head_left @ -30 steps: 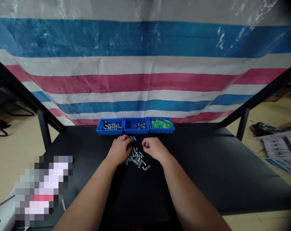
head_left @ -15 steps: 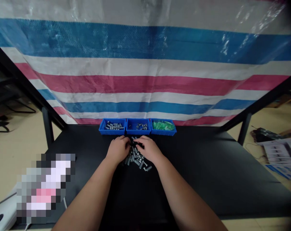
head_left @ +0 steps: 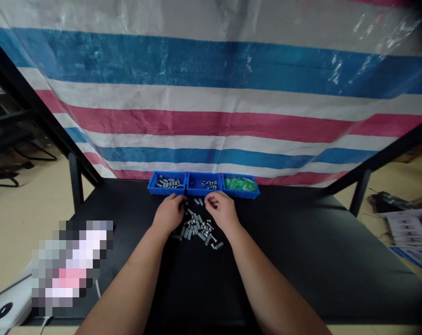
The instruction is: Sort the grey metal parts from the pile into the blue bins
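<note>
On the black table lies a loose pile of small grey metal cylinders and screws (head_left: 197, 227). Two of the grey cylinders (head_left: 198, 202) lie apart from it, between my hands. My left hand (head_left: 169, 214) is at the pile's upper left, fingers curled close to the tabletop; whatever is in them is hidden. My right hand (head_left: 223, 211) is above the pile's right side, just in front of the middle bin, with thumb and fingertips pinched together. Something tiny may be in that pinch, too small to name.
Three blue bins stand in a row at the back: the left bin (head_left: 167, 191) holds grey cylinders, the middle bin (head_left: 204, 192) screws, the right bin (head_left: 240, 193) green plastic-looking pieces. Behind them hangs a striped sheet (head_left: 211, 123). A white device (head_left: 8, 304) is at the lower left.
My hands have moved apart, uncovering more of the pile. The right hand's fingers have closed from a loose spread into a pinch. The view has shifted slightly.
</note>
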Motion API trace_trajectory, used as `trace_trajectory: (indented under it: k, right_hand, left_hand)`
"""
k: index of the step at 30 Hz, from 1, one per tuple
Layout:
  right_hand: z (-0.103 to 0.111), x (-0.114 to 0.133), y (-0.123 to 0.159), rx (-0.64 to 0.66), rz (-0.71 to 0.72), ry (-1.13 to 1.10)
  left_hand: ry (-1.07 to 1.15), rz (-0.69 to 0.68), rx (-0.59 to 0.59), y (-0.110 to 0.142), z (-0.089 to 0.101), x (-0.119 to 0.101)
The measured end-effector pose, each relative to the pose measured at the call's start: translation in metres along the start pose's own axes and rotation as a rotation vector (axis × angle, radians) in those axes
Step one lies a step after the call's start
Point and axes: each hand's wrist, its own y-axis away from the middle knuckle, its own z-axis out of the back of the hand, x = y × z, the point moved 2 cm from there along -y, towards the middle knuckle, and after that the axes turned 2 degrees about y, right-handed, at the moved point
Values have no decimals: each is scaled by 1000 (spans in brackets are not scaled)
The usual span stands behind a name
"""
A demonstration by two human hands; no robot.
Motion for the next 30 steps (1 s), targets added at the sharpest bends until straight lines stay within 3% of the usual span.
trace_trajectory:
  k: [2,4,9,12,17,22,26,30]
  right_hand:
    - [2,-3,-2,-175,-24,-117]
    - [4,-6,-2,-219,-42,-132]
    - [4,-5,5,5,15,24]
    - [1,2,8,86,52,-31]
    - [-4,8,10,211,5,-156]
    - [-4,3,12,285,-60,-246]
    - [-6,0,13,322,-54,-296]
    - [-9,-4,14,358,-84,-294]
  left_hand:
    - [7,-28,2,0,-2,0]
    - [3,-40,4,-1,-3,0]
    - [76,-20,-19,-2,0,-4]
    - [297,-75,-47,-1,4,-12]
    - [620,-147,33,2,5,-23]
    - [499,-230,127,3,3,-24]
    - [372,-303,97,3,5,-26]
    - [289,-290,92,2,8,-23]
